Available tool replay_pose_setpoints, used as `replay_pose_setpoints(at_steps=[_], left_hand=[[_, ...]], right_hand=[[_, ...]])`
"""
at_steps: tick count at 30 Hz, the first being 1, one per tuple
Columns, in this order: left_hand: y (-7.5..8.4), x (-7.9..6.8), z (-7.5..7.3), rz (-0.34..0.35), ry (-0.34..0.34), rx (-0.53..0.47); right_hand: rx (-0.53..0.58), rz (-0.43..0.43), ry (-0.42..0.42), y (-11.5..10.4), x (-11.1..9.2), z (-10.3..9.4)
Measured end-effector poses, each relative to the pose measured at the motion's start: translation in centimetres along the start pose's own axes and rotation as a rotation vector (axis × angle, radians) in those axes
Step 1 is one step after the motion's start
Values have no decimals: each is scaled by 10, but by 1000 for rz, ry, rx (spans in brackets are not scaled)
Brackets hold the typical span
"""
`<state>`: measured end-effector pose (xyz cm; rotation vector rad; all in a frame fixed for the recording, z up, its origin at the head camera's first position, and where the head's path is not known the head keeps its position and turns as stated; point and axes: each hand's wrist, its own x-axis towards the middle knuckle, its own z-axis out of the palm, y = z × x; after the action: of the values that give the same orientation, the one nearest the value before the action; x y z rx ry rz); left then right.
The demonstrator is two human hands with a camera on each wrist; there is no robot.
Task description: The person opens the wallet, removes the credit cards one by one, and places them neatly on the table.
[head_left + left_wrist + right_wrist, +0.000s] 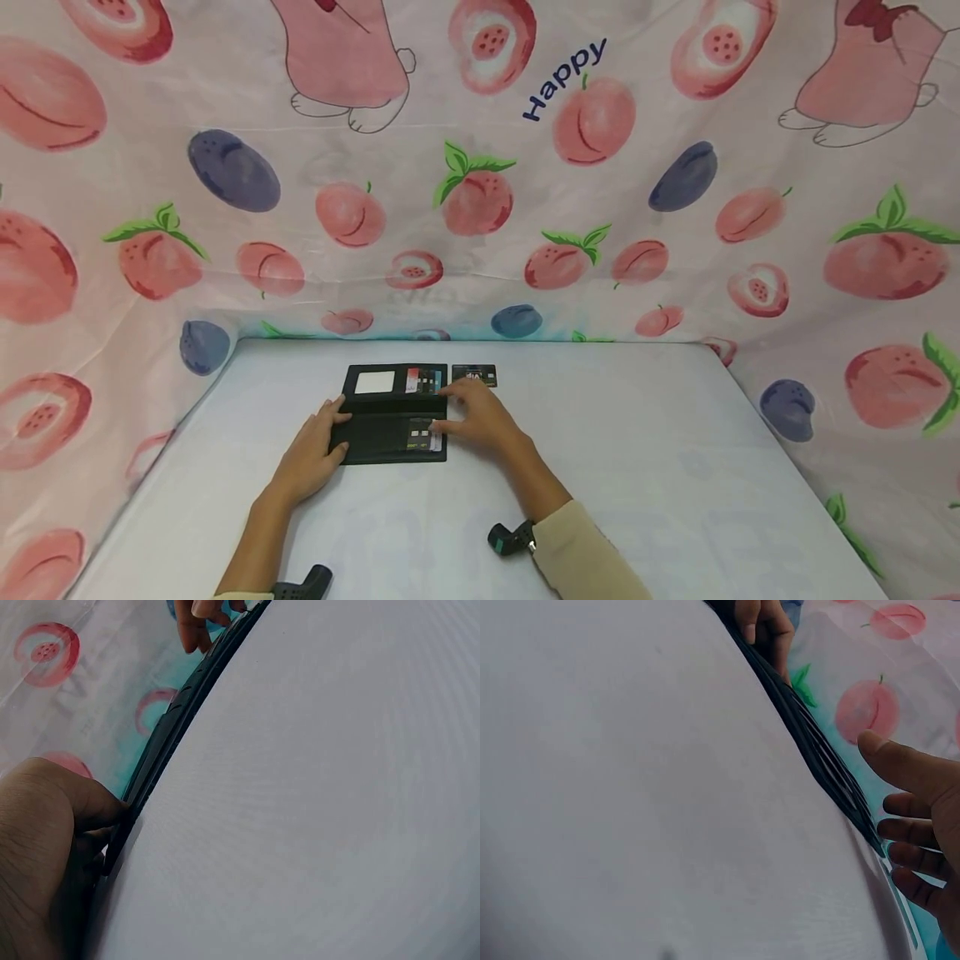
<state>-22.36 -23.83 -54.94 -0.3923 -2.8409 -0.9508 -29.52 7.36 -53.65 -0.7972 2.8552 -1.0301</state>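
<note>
Black bifold wallet (393, 407) unfolded flat on the white counter (615, 433), toward the far edge, a bit left of centre. Bank cards in the far panel (425, 382) and in the near panel (422, 435), both at the right; white insert (374, 382) far left. Loose card (486, 372) just right of the wallet's far corner, partly behind the right hand (483, 417).

Left hand (306, 454): thumb and fingers spread along the wallet's left edge, resting on it, not wrapped round. Right hand: thumb and fingers well apart at the right edge by the cards, nothing gripped; exact contact unclear.

Wallet probably light, bendy at the fold, stiffer in the panels, may skid; best held at the left margin. Cards likely thin, stiff, slick: pinch exposed edges.
</note>
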Motion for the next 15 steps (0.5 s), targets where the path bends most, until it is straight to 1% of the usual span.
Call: replay_pose_setpoints(at_steps=[10, 15], left_hand=[[0, -1, 0, 1, 1, -1], [1, 0, -1, -8, -8, 0]], right_hand=[[-41, -12, -74, -14, -2, 8], [-68, -29, -84, -17, -3, 11]])
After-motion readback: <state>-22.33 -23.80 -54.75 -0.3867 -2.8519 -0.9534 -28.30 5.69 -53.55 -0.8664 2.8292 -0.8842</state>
